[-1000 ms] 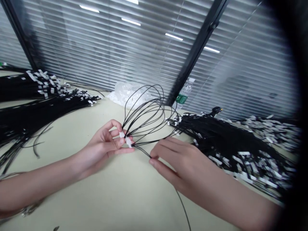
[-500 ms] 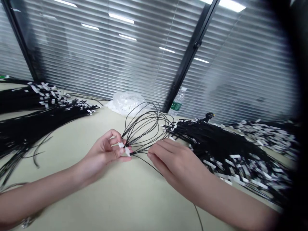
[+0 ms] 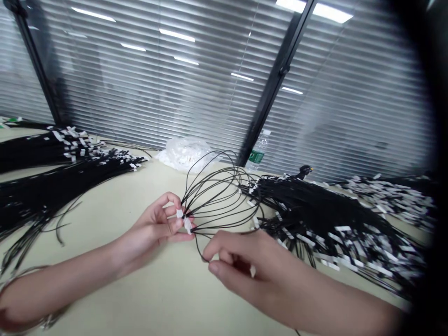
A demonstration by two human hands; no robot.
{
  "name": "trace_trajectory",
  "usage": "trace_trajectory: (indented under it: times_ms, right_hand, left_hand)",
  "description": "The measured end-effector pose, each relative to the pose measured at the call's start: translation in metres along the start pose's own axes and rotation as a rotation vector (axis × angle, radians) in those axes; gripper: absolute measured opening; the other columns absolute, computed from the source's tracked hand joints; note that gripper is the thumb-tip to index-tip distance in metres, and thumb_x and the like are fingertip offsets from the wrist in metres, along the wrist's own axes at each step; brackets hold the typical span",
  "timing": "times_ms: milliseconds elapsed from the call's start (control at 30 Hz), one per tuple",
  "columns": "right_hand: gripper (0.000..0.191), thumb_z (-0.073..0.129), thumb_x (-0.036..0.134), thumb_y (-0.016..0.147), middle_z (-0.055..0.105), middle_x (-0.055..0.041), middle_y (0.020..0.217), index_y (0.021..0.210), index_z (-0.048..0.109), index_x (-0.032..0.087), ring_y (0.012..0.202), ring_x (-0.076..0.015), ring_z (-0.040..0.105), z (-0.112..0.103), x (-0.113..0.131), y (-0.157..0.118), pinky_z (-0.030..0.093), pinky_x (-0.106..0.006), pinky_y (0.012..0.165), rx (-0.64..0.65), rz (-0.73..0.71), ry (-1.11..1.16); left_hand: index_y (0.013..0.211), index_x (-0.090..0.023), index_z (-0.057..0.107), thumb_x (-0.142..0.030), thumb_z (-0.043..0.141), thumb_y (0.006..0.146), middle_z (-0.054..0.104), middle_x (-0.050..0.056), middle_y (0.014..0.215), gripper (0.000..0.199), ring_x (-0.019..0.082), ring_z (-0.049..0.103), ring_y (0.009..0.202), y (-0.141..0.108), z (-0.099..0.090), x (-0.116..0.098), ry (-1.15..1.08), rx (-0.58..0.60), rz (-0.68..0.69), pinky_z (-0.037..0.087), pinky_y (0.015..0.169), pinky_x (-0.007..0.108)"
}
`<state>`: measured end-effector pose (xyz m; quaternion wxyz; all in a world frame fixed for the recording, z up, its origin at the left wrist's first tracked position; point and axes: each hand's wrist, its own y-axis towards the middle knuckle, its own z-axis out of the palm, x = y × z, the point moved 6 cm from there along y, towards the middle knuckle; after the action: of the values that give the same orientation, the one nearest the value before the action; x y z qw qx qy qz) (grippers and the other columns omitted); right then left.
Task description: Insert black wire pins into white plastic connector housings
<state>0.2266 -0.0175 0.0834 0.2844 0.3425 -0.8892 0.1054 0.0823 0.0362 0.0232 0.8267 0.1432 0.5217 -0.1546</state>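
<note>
Clock's centred on the wht plugs point(image 3: 188, 226), 12 = straight ahead of you. Your L hand point(image 3: 159, 221) is at 9 o'c, fingers closed on those plugs, thumb on the near side, other fingertips behind & around. Two wht bits show, one just above the other, both tilted, held over the pale table point(image 3: 147, 294); can't tell how high.

Blk wires point(image 3: 196, 193) fan out of the plugs in big loose loops, approx 1 to 3 o'c. One single wire point(image 3: 199, 247) drops from the plugs' lower end to your R hand point(image 3: 266, 268) at 4 o'c. There your thumb & index tips are pinched on it; other fingers curled, partly hidden.

Round abt: L wire piles point(image 3: 70, 179), blk w/ wht ends, btwn 9 & 10 o'c. R wire pile point(image 3: 315, 203) at 3 o'c, its near edge just behind the loops, w/ a far pile point(image 3: 388, 200) beyond it. Clear plastic bag point(image 3: 184, 154) at 12. Bottle point(image 3: 257, 155) w/ green label at 2 o'c, upright nr the dark window post point(image 3: 268, 98). Blinds point(image 3: 147, 88) run across the back. Bracelet point(image 3: 49, 321) on your L arm, 8 o'c.
</note>
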Motion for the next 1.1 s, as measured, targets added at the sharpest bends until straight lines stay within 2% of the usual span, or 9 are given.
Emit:
trace_trajectory:
  times_ms: [133, 233, 500, 600, 733, 833, 900, 1000, 1100]
  right_hand:
    - [0.023, 0.044, 0.036, 0.088, 0.04, 0.0034, 0.062, 0.09, 0.056, 0.017, 0.056, -0.0045, 0.033, -0.021, -0.006, 0.006, 0.026, -0.017, 0.05, -0.032, 0.045, 0.329]
    - [0.032, 0.048, 0.045, 0.085, 0.037, 0.0036, 0.061, 0.095, 0.058, 0.016, 0.052, -0.0034, 0.028, -0.023, -0.016, 0.009, 0.021, -0.016, 0.045, 0.004, 0.129, 0.502]
    - [0.028, 0.047, 0.041, 0.086, 0.034, 0.0041, 0.061, 0.098, 0.06, 0.019, 0.051, -0.0028, 0.027, -0.015, -0.015, 0.008, 0.021, -0.014, 0.043, 0.073, 0.123, 0.584]
    - [0.025, 0.046, 0.035, 0.088, 0.04, 0.0035, 0.06, 0.099, 0.061, 0.019, 0.052, -0.0032, 0.035, -0.017, -0.006, 0.005, 0.028, -0.014, 0.046, 0.08, 0.043, 0.491]
    - [0.027, 0.044, 0.015, 0.087, 0.054, 0.0007, 0.08, 0.103, 0.061, 0.027, 0.069, -0.0052, 0.049, -0.013, 0.013, -0.007, 0.039, -0.017, 0.061, 0.059, -0.174, 0.006]
    - [0.032, 0.046, 0.007, 0.081, 0.051, -0.0025, 0.102, 0.099, 0.061, 0.029, 0.091, -0.0112, 0.05, -0.013, 0.017, -0.011, 0.044, -0.022, 0.072, -0.116, -0.239, -0.401]
    - [0.029, 0.048, 0.008, 0.079, 0.048, -0.0065, 0.114, 0.098, 0.062, 0.025, 0.105, -0.0179, 0.047, -0.015, 0.015, -0.01, 0.045, -0.031, 0.082, -0.225, -0.239, -0.566]
    - [0.029, 0.047, 0.009, 0.081, 0.056, -0.0079, 0.106, 0.102, 0.061, 0.023, 0.099, -0.0174, 0.053, -0.016, 0.005, -0.001, 0.047, -0.032, 0.082, -0.208, -0.188, -0.542]
    - [0.026, 0.042, 0.011, 0.086, 0.063, 0.0, 0.084, 0.099, 0.061, 0.024, 0.078, -0.0094, 0.059, -0.016, -0.003, 0.004, 0.049, -0.021, 0.069, -0.022, -0.093, -0.204]
  left_hand:
    - [0.086, -0.021, 0.046, -0.004, 0.058, 0.077, 0.058, 0.0, 0.082, 0.023, 0.012, 0.06, 0.077, 0.0, 0.001, 0.0, -0.076, 0.035, -0.011, 0.055, 0.072, 0.029]
    - [0.088, -0.021, 0.046, -0.004, 0.056, 0.079, 0.059, -0.001, 0.082, 0.021, 0.011, 0.06, 0.077, -0.002, 0.001, -0.001, -0.078, 0.058, -0.024, 0.054, 0.076, 0.029]
    - [0.089, -0.02, 0.046, -0.004, 0.054, 0.08, 0.059, 0.001, 0.084, 0.021, 0.01, 0.06, 0.076, -0.001, 0.001, 0.001, -0.096, 0.091, -0.03, 0.054, 0.076, 0.027]
    - [0.089, -0.021, 0.046, -0.003, 0.054, 0.08, 0.059, 0.001, 0.083, 0.021, 0.01, 0.06, 0.075, -0.001, 0.002, 0.001, -0.109, 0.091, -0.029, 0.054, 0.074, 0.027]
    - [0.09, -0.02, 0.047, -0.002, 0.053, 0.079, 0.06, 0.001, 0.084, 0.022, 0.01, 0.059, 0.078, 0.0, 0.0, 0.002, -0.131, 0.082, -0.043, 0.053, 0.077, 0.029]
    - [0.091, -0.02, 0.049, -0.002, 0.055, 0.078, 0.06, 0.002, 0.084, 0.023, 0.01, 0.06, 0.078, 0.002, -0.004, 0.003, -0.151, 0.059, -0.057, 0.054, 0.076, 0.027]
    - [0.093, -0.021, 0.05, -0.003, 0.056, 0.078, 0.06, 0.002, 0.085, 0.024, 0.01, 0.06, 0.077, 0.002, -0.006, 0.002, -0.157, 0.045, -0.047, 0.055, 0.075, 0.026]
    - [0.095, -0.021, 0.05, -0.003, 0.056, 0.078, 0.06, 0.002, 0.084, 0.026, 0.01, 0.06, 0.077, 0.002, -0.008, 0.001, -0.153, 0.047, -0.023, 0.055, 0.075, 0.027]
    - [0.095, -0.021, 0.049, -0.003, 0.055, 0.079, 0.06, 0.002, 0.086, 0.025, 0.01, 0.06, 0.078, 0.002, -0.008, 0.002, -0.137, 0.056, -0.026, 0.055, 0.074, 0.026]
